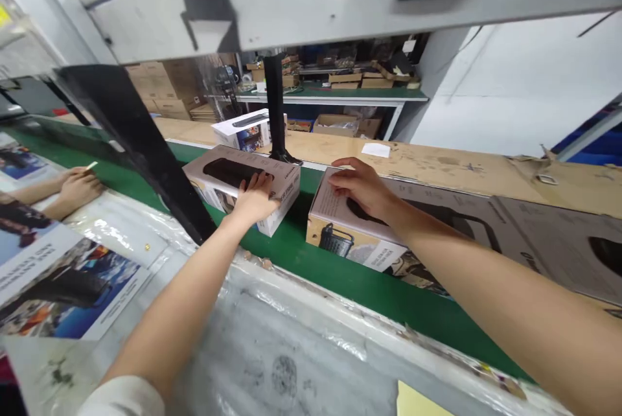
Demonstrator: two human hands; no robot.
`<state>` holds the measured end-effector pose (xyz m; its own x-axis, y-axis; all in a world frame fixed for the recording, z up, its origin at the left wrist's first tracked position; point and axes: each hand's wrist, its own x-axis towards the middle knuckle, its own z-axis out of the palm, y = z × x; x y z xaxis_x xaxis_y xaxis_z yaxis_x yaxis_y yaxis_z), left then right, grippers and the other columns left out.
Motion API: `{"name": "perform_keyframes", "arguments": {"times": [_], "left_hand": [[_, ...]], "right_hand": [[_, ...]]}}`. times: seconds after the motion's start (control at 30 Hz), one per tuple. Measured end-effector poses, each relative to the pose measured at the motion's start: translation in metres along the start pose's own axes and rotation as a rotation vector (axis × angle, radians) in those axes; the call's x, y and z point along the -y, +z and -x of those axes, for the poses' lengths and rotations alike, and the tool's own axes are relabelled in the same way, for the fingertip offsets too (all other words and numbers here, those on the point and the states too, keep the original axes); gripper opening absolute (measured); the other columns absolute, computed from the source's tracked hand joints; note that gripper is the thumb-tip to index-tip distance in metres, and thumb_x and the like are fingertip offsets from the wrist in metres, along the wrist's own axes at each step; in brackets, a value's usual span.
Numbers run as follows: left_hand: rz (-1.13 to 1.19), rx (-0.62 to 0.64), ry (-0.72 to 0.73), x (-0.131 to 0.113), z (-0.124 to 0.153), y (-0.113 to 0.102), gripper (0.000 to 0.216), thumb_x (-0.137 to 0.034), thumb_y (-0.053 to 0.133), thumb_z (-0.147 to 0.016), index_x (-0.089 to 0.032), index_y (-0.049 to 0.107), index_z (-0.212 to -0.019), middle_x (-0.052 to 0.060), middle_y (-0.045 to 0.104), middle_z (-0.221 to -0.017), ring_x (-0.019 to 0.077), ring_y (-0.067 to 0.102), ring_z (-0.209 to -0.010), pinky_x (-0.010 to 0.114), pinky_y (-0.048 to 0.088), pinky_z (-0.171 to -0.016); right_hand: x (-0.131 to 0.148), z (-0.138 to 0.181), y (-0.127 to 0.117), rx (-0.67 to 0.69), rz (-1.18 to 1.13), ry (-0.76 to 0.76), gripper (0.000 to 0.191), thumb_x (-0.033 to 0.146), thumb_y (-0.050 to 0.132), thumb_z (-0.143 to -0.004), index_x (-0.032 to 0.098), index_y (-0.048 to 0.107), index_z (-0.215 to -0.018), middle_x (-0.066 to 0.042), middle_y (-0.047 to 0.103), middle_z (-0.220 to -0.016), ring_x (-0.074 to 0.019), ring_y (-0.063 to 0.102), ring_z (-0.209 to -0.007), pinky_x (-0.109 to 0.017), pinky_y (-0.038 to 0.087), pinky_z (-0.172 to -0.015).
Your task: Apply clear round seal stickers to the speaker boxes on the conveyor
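My left hand (253, 199) rests on top of a long pale retail box (221, 170) printed with a black speaker, lying on the green conveyor belt (340, 277). My right hand (362, 188) lies flat on the near end of a second, similar box (427, 221) to the right on the same belt. Both hands press on the lids; neither box is lifted. A third box (568, 244) follows at the far right.
A white box (243, 129) stands behind on the brown board. A black post (275, 111) rises between the boxes. Another person's hand (78, 186) works at the left by flat printed cartons (63, 286). Plastic-covered bench (272, 351) lies in front; shelves with cardboard boxes stand behind.
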<state>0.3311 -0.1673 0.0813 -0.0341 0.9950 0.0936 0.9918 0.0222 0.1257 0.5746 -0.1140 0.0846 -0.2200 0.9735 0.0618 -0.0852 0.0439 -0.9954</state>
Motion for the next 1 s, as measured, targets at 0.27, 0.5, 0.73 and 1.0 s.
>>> {"name": "perform_keyframes", "arguments": {"times": [0.27,0.5,0.73,1.0], "left_hand": [[0.028,-0.176,-0.05,-0.001,-0.008,0.019,0.057,-0.035,0.06,-0.093,-0.021,0.057,-0.148,0.01,0.044,-0.165,0.0344,0.036,-0.155,0.056,0.026,-0.128],[0.045,-0.244,-0.053,0.003,-0.01,0.023,0.051,-0.03,0.06,-0.092,-0.024,0.061,-0.142,0.009,0.053,-0.159,0.0336,0.042,-0.15,0.058,0.031,-0.125],[0.062,-0.272,-0.04,0.01,-0.014,0.026,0.05,-0.028,0.062,-0.09,-0.02,0.062,-0.14,0.011,0.054,-0.157,0.0346,0.043,-0.15,0.057,0.032,-0.124],[0.064,-0.27,-0.049,0.015,-0.017,0.022,0.052,-0.026,0.06,-0.09,-0.018,0.061,-0.141,0.013,0.053,-0.158,0.0351,0.044,-0.149,0.058,0.031,-0.124]], "right_hand": [[0.001,-0.051,0.101,-0.06,0.132,0.143,0.038,0.008,0.085,-0.069,0.023,0.053,-0.083,0.005,0.057,-0.059,-0.0122,0.055,-0.053,-0.023,0.047,-0.048],[-0.016,-0.067,0.119,-0.122,0.241,0.205,0.047,0.005,0.087,-0.067,0.024,0.046,-0.08,0.008,0.05,-0.053,-0.0116,0.051,-0.047,-0.022,0.045,-0.042],[-0.014,-0.068,0.124,-0.072,0.42,0.232,0.032,0.012,0.083,-0.076,0.02,0.054,-0.083,0.004,0.054,-0.056,-0.0132,0.055,-0.05,-0.026,0.053,-0.048],[-0.003,-0.043,0.129,0.069,0.712,-0.064,0.054,-0.008,0.06,-0.078,0.017,0.065,-0.126,-0.017,0.06,-0.146,-0.0311,0.052,-0.141,-0.048,0.039,-0.118]]}}
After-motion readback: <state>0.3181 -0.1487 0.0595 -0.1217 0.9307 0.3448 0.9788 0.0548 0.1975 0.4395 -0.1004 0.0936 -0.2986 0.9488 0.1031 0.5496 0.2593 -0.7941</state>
